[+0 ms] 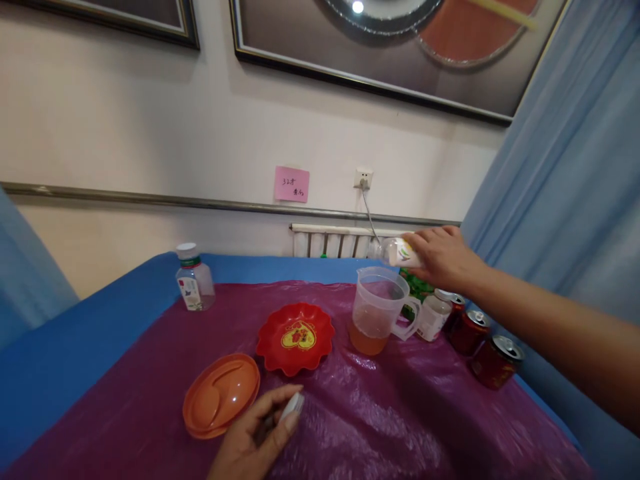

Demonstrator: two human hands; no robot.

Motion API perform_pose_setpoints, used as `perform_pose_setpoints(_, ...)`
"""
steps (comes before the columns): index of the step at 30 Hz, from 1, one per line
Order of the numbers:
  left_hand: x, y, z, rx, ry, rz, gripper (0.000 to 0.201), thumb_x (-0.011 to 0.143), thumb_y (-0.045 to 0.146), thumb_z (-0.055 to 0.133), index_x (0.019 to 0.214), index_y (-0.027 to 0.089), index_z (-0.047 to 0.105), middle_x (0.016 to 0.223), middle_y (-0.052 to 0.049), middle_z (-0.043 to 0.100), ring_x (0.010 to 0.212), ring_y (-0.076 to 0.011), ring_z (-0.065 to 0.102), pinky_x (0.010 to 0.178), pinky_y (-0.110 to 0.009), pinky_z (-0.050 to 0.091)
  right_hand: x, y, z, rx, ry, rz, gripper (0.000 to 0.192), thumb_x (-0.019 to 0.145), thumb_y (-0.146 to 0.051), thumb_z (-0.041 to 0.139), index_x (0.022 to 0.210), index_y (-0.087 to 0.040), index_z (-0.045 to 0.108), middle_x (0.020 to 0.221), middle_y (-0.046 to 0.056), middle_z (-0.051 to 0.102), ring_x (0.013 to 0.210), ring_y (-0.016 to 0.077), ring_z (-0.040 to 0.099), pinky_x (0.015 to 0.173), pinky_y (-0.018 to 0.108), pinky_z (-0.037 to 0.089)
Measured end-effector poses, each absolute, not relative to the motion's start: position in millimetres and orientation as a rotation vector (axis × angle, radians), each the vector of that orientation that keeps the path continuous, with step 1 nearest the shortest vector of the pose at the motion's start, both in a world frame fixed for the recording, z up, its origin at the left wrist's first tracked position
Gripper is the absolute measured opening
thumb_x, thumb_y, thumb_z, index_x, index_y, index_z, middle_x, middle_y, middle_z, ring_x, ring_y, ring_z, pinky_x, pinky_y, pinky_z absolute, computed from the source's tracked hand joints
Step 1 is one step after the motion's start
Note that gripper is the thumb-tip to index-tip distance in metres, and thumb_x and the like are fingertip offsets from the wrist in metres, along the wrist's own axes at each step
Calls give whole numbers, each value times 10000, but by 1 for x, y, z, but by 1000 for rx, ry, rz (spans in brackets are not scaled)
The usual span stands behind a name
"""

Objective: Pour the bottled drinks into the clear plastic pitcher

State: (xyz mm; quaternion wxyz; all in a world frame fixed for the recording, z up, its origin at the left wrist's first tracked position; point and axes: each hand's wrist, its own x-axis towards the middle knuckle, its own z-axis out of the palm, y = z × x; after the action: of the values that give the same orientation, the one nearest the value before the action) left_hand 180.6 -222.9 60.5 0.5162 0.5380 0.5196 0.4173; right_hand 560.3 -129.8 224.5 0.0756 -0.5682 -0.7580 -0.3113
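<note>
— What are the hands doing?

— The right hand (pixel 443 257) is closed round a small clear plastic bottle (pixel 397 252), tipped on its side with its mouth over the clear plastic measuring jug (pixel 377 310). The jug stands on the worktop (pixel 380 427) with orange liquid in the bottom.

— And the left hand (pixel 255 437)?

— Low at the near edge, fingers curled round a small white cap (pixel 293 405).

— What's around them?

— An orange oval lid (pixel 221 395) just beside the left hand, a red scalloped plate (pixel 295 337) beyond it, red drink cans (pixel 483 347) right of the jug, another capped bottle (pixel 194 279) far left.
</note>
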Motion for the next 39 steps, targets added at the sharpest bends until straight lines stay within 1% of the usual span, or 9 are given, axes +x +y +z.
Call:
perform_pose_setpoints(2, 183, -212, 71, 1335, 1220, 1030, 510, 661, 616, 818, 978, 217, 796, 979, -73, 794, 941, -270, 739, 861, -324, 604, 553, -146, 210, -1785, -2062, -756, 526, 855, -468, 687, 1274, -171, 575, 1072, 152, 720, 964, 340, 666, 833, 444, 446)
perform_pose_setpoints(5, 197, -199, 97, 1374, 1172, 1113, 505, 653, 568, 839, 1007, 212, 787, 978, -75, 797, 927, -269, 744, 842, -329, 610, 530, -176, 176, -1744, -1791, -452, 533, 858, -521, 666, 1250, -178, 549, 1018, 142, 728, 863, 325, 699, 716, 405, 500)
perform_pose_setpoints(9, 231, -187, 136, 1386, 1059, 1229, 514, 698, 493, 838, 1104, 189, 755, 1069, -96, 788, 992, -260, 739, 889, -341, 602, 484, -215, 114, -1497, -1665, -43, 574, 847, -455, 681, 1322, -211, 474, 1109, 131, 722, 930, 305, 712, 749, 409, 566)
perform_pose_setpoints(12, 254, -181, 150, 1407, 926, 1302, 502, 731, 442, 829, 1150, 184, 735, 1105, -98, 780, 1034, -252, 731, 928, -348, 591, 454, -232, 74, -1393, -1651, 17, 632, 804, -381, 720, 1363, -239, 463, 1220, 126, 693, 1038, 319, 691, 849, 457, 573)
perform_pose_setpoints(15, 265, -179, 148, 1501, 862, 1278, 459, 736, 393, 829, 1139, 190, 743, 1112, -89, 779, 1043, -249, 728, 960, -362, 581, 440, -238, 51, -1349, -1674, -23, 700, 785, -359, 738, 1407, -256, 436, 1243, 117, 685, 1068, 335, 680, 869, 496, 571)
perform_pose_setpoints(24, 250, -187, 142, 1839, 1106, 1127, 350, 728, 363, 806, 1051, 228, 795, 1059, -59, 804, 995, -257, 746, 953, -387, 593, 452, -232, 33, -1273, -1775, -242, 786, 853, -307, 694, 1532, -263, 302, 1330, 153, 645, 1195, 366, 630, 947, 581, 538)
perform_pose_setpoints(32, 240, -185, 143, 2015, 1173, 1120, 339, 701, 382, 850, 1015, 263, 806, 1013, -43, 810, 936, -244, 751, 929, -370, 593, 449, -234, 32, -1293, -1780, -281, 778, 845, -298, 708, 1532, -273, 343, 1297, 151, 651, 1159, 368, 641, 915, 576, 546)
perform_pose_setpoints(36, 234, -184, 143, 1989, 1135, 1051, 353, 742, 395, 827, 1078, 288, 800, 1068, -43, 804, 984, -251, 748, 991, -397, 566, 447, -239, 33, -1254, -1763, -98, 752, 817, -293, 731, 1493, -281, 401, 1290, 137, 665, 1143, 358, 651, 933, 566, 539)
perform_pose_setpoints(39, 224, -184, 151, 1948, 962, 918, 363, 783, 370, 790, 1139, 299, 785, 1152, -54, 786, 1088, -270, 725, 1033, -413, 542, 444, -244, 40, -1153, -1755, 307, 756, 755, -318, 794, 1441, -296, 478, 1284, 98, 683, 1119, 323, 670, 937, 508, 553)
